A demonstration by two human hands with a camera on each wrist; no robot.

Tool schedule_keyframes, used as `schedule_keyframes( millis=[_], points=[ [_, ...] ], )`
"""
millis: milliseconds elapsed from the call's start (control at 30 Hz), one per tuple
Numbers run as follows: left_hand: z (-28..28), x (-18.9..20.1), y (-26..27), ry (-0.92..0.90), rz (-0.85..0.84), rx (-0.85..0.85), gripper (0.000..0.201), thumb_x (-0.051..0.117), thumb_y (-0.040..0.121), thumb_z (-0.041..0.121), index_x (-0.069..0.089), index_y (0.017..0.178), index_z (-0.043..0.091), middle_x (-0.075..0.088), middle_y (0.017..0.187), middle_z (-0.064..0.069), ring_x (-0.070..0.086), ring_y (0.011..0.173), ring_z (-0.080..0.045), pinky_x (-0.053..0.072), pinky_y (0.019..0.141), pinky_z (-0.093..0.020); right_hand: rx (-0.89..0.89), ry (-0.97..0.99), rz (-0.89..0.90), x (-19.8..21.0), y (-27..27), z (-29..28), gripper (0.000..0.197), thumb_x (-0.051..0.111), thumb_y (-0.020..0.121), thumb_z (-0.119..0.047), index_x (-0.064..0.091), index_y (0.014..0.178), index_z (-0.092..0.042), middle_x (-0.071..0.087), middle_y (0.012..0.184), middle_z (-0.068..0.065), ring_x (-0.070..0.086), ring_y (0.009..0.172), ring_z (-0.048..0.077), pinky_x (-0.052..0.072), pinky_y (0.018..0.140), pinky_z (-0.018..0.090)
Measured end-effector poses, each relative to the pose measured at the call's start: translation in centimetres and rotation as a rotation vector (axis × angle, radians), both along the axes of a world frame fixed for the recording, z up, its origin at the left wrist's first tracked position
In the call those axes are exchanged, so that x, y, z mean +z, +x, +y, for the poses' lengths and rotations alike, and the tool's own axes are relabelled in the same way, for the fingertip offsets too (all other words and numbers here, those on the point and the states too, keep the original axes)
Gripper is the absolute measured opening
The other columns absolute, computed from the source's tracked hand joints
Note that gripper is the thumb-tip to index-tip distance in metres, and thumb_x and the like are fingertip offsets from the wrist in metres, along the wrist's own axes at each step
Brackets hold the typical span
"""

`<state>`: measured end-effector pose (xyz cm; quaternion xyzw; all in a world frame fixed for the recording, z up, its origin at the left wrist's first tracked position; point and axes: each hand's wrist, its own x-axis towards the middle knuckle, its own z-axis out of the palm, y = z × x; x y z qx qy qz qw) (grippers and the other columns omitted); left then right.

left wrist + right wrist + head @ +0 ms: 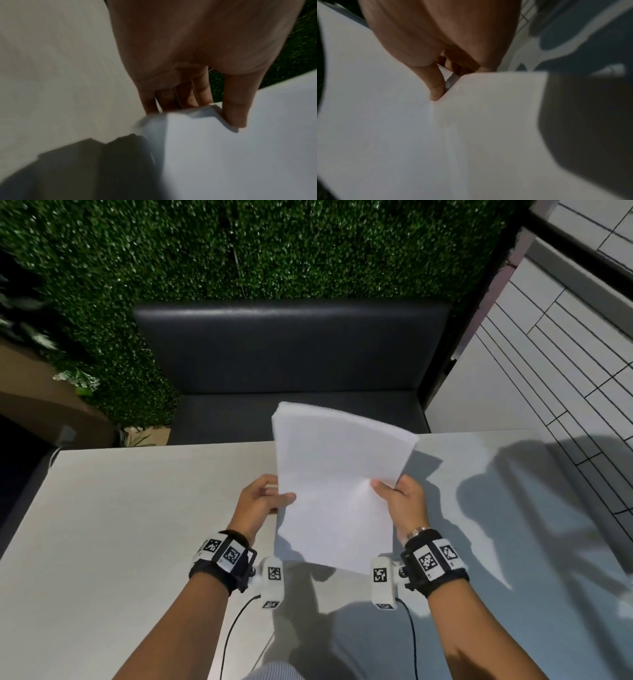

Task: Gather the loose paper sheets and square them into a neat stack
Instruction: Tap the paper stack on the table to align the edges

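Above white table (137, 525), left hand (260, 501) and right hand (404, 505) each pinch the paper stack (337, 474).

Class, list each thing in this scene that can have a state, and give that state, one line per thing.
paper stack: gathered, lifted off the table, tilted, top edges slightly fanned
left hand: pinches the stack's left edge
right hand: pinches the stack's right edge
table: bare where visible, shadowed

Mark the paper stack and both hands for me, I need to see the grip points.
paper stack (339, 484), head view, middle of the top sheet.
left hand (262, 501), head view, back of the hand at the stack's left edge.
right hand (406, 503), head view, back of the hand at the stack's right edge.
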<state>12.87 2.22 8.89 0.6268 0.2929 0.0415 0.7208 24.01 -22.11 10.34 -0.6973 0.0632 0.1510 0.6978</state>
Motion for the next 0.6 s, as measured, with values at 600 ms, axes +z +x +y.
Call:
schedule_keyframes(
  millis=[600],
  points=[
    [-4.9,-0.2,-0.9,-0.144,-0.047,0.337,0.024,0.068,0.087,-0.004,0.071,0.107,0.007,0.077,0.107,-0.011,0.07,0.098,-0.03,0.056,0.086,-0.043,-0.41,0.396,0.37,-1.8,-2.1,-0.5,0.05,0.072,0.072,0.011,0.066,0.116,-0.012,0.07,0.12,0.011,0.066,0.111,0.031,0.053,0.082,0.033]
  ],
)
